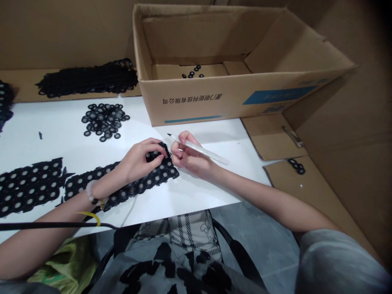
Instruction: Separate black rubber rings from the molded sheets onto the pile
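Observation:
A black sheet of joined rubber rings with pale round centres [149, 181] lies on the white table. My left hand [146, 157] rests over its right end, with curled fingertips and thumb closing on it near the edge. My right hand [191, 157] is closed around a slim white pen-shaped tool [208, 152] with a dark pointed tip, which points up and left. Its curled fingertips sit just beside the sheet's right edge; whether they touch it I cannot tell. Behind my left hand is a pile of loose black rings [105, 119].
A large cardboard box [190, 98] holding several loose rings stands at the back. A stack of black sheets [88, 79] lies at back left, another ring sheet [30, 185] at left. Tweezers [292, 136] and a few rings [296, 166] lie on cardboard at right. A black cable [55, 225] crosses front left.

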{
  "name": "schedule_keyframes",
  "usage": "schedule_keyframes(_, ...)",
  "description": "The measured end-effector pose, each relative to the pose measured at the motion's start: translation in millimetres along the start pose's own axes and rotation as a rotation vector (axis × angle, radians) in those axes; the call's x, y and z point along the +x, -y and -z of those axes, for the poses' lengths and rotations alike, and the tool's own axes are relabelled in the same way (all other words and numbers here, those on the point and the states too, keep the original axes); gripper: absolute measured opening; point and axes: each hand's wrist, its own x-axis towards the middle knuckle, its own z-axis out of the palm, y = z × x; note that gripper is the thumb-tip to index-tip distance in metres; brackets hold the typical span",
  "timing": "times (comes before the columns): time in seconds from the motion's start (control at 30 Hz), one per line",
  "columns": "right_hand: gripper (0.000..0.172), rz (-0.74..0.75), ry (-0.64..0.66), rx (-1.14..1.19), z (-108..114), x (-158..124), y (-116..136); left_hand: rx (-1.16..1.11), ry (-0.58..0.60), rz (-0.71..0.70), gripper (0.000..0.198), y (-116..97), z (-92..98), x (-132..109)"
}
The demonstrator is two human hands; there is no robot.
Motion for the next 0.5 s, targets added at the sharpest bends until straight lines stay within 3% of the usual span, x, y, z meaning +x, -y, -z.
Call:
schedule_keyframes(0.1,0.043,0.004,-0.004,-0.013,2,0,-3,0.06,-0.057,-0.054,0.017,-2,-0.6,-2)
schedule_keyframes(0.23,0.043,-0.002,-0.01,-0.002,3,0,-3,0.203,-0.276,-0.224,0.009,-14,2.4,-9)
schedule_keyframes(0.37,0.048,-0.012,0.051,-0.003,4,0,-5,0.051,-0.179,-0.386,0.013,-25,5.4,-13)
schedule_keyframes(0.5,0.057,-0.035,0.096,-0.004,6,0,-9,-0.058,-0.113,-0.386,0.015,-26,6.1,-13)
